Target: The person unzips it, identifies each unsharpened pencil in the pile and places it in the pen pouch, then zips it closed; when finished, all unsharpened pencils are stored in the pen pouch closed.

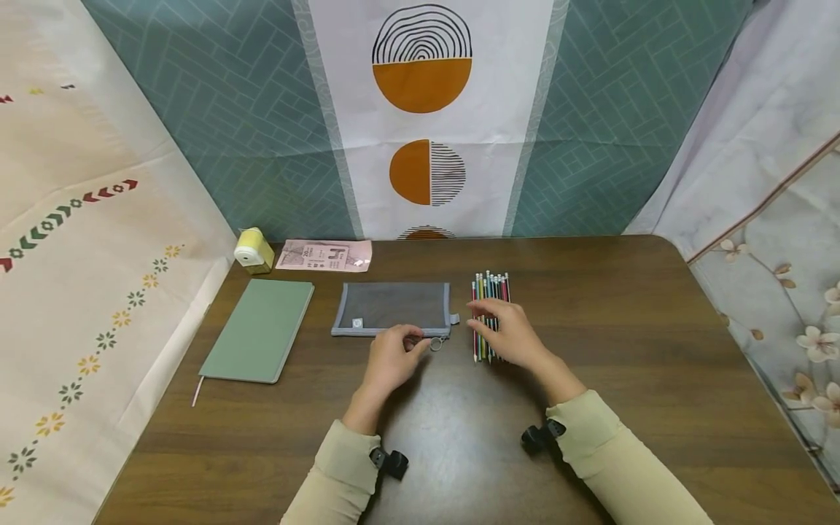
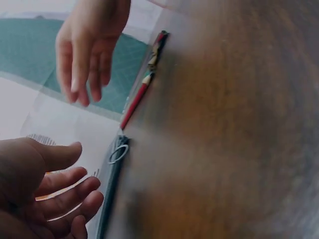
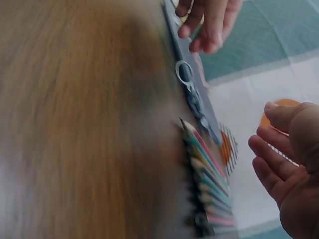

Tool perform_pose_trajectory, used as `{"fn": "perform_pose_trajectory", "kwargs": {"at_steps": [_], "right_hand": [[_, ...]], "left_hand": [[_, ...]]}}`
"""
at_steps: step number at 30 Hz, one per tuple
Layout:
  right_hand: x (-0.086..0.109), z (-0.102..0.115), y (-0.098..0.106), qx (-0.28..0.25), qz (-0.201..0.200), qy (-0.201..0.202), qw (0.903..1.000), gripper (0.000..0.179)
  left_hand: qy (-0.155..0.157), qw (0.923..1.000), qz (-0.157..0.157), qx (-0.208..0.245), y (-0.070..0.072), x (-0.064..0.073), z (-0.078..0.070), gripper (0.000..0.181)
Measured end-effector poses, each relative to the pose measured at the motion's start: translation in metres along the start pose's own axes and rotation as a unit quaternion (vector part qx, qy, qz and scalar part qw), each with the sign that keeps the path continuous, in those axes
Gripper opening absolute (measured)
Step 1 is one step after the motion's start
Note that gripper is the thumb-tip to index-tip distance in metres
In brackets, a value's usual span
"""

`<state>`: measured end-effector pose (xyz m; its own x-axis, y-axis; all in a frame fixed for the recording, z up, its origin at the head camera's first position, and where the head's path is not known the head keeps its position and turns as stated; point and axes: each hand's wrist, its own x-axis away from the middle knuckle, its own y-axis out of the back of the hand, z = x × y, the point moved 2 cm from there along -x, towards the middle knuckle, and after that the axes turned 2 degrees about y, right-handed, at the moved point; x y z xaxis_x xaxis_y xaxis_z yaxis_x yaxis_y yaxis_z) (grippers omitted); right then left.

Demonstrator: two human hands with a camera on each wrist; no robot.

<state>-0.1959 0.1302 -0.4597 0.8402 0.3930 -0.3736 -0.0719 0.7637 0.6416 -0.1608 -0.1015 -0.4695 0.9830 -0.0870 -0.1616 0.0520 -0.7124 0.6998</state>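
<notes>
A grey mesh zipper pouch point(image 1: 394, 302) lies flat at the middle of the table, with a metal ring point(image 3: 190, 85) on its zipper pull. My left hand point(image 1: 392, 359) hovers over the pouch's near edge, fingers loosely bent and apart from the ring in the left wrist view. Right of the pouch, several pencils point(image 1: 486, 286) lie side by side in a row, their sharpened tips toward me. Above them is my right hand point(image 1: 510, 335), thumb and fingers spread with nothing between them; it hides part of the row.
A green notebook point(image 1: 259, 332) with a ribbon lies left of the pouch. Behind it stand a small yellow-and-white object point(image 1: 254, 251) and a pink printed packet point(image 1: 324, 256) lying flat. Patterned cloth point(image 1: 275, 131) hangs along the back of the brown table point(image 1: 623, 437).
</notes>
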Motion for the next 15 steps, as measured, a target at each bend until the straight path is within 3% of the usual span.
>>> {"fn": "perform_pose_trajectory", "kwargs": {"at_steps": [8, 15], "right_hand": [[-0.020, 0.005, -0.028, -0.003, 0.076, 0.052, 0.9958, 0.027], [-0.028, 0.000, -0.042, 0.013, 0.129, 0.037, 0.9909, 0.028]], "left_hand": [[0.029, 0.9994, 0.019, -0.002, -0.009, -0.002, 0.002, 0.016], [0.034, 0.9994, 0.006, -0.001, -0.016, -0.003, 0.004, 0.016]]}}
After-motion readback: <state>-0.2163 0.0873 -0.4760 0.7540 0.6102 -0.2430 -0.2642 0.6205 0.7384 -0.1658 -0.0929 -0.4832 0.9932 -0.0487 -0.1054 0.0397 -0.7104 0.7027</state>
